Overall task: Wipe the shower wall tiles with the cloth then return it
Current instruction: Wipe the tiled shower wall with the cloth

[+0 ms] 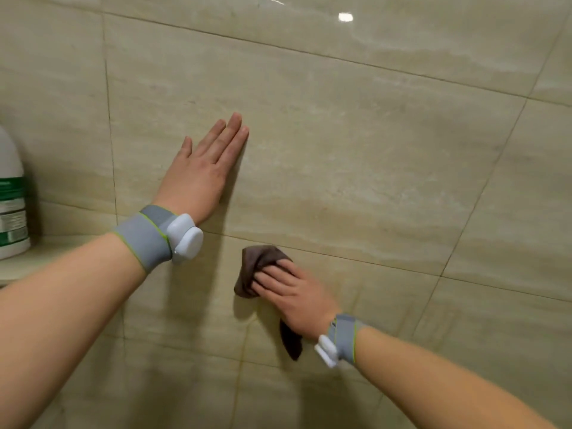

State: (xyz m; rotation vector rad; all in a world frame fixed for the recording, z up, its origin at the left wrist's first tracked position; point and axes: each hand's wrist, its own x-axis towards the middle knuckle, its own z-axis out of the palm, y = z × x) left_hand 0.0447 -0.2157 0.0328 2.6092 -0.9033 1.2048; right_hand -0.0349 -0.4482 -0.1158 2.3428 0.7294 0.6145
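Glossy beige shower wall tiles [356, 156] with dark grout lines fill the view. My right hand [294, 292] presses a bunched dark brown cloth [258, 261] against a lower tile, just under a horizontal grout line; a tail of the cloth hangs below my wrist. My left hand [204, 168] lies flat on the tile above and to the left, fingers straight and close together, holding nothing. Both wrists wear grey bands with white devices.
A white bottle [10, 196] with a green label stands on a tiled ledge [21, 264] at the far left edge. Yellowish stains run down the grout below the cloth. A ceiling light reflects in the tiles at the top right.
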